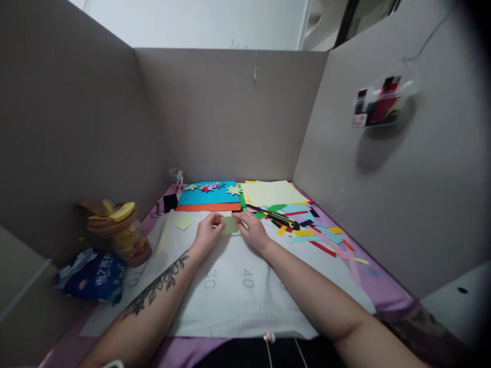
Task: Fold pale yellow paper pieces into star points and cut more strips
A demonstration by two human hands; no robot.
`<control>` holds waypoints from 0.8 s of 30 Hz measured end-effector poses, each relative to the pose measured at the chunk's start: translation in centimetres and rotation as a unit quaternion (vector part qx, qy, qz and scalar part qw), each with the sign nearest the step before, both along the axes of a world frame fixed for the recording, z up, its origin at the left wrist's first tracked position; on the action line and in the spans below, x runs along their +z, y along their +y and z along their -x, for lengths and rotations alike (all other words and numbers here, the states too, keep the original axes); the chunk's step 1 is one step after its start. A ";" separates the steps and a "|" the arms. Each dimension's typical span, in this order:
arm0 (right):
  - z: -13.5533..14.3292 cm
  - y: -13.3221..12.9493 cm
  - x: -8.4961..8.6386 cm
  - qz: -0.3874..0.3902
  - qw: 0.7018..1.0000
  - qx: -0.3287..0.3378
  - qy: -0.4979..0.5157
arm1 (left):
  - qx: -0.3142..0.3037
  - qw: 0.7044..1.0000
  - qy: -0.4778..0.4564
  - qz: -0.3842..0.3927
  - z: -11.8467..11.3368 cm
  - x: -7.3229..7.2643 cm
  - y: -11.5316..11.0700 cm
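Note:
A small pale green paper piece [230, 225] is held between my two hands above the white mat [230, 306]. My left hand [209, 228] pinches its left edge, and my right hand [251, 228] has its fingers on the right edge. Left of my left hand lies a pale green paper square [185, 221], near a long pale strip [165, 232]. Beyond my right hand is a black and yellow craft knife [280, 217].
Blue sheets [210, 197] with folded paper stars [234, 190] and a cream sheet [274, 193] lie at the back. Colourful paper strips [324, 248] spread on the right. A lidded cup [130, 237] and a blue packet [94, 275] stand left. Grey panels [230, 112] surround the table.

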State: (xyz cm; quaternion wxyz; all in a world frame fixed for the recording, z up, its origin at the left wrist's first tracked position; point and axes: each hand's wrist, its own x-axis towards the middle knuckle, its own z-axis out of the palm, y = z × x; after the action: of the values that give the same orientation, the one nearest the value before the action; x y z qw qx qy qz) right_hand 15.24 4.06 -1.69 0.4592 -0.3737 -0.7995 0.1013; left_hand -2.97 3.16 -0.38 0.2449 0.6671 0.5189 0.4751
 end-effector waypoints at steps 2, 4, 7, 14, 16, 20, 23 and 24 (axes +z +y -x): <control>0.1 -0.2 0.2 -0.016 1.000 0.002 -0.013 | 0.009 1.000 0.015 -0.005 0.1 -0.1 0.0; 0.1 -0.3 0.3 -0.023 1.000 -0.004 -0.015 | 0.010 1.000 0.024 -0.010 0.3 -0.3 0.2; 0.2 -0.4 0.3 -0.033 0.999 -0.007 -0.019 | 0.004 0.999 0.023 -0.023 0.5 -0.8 0.5; 0.2 -0.1 0.0 -0.027 1.000 -0.006 -0.010 | 0.008 0.998 0.046 -0.037 0.6 -0.9 0.6; 0.2 0.0 -0.1 -0.018 1.000 -0.006 -0.012 | 0.003 0.998 0.052 -0.044 0.6 -0.9 0.5; 0.2 0.1 -0.4 0.007 0.999 -0.011 -0.037 | -0.015 0.996 0.070 -0.056 0.4 -0.7 0.1; 0.2 0.1 -0.5 0.031 0.997 -0.007 -0.066 | -0.027 0.993 0.101 -0.062 0.3 -0.7 -0.1; 0.2 0.1 -0.5 0.035 0.997 -0.004 -0.073 | -0.034 0.991 0.110 -0.069 0.3 -0.7 -0.1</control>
State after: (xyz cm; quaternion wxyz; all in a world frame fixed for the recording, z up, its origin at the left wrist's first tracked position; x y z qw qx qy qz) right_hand 15.02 4.13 -2.20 0.3864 -0.3990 -0.8255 0.1003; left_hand -3.30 3.09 -1.04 0.1554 0.7480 0.4856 0.4249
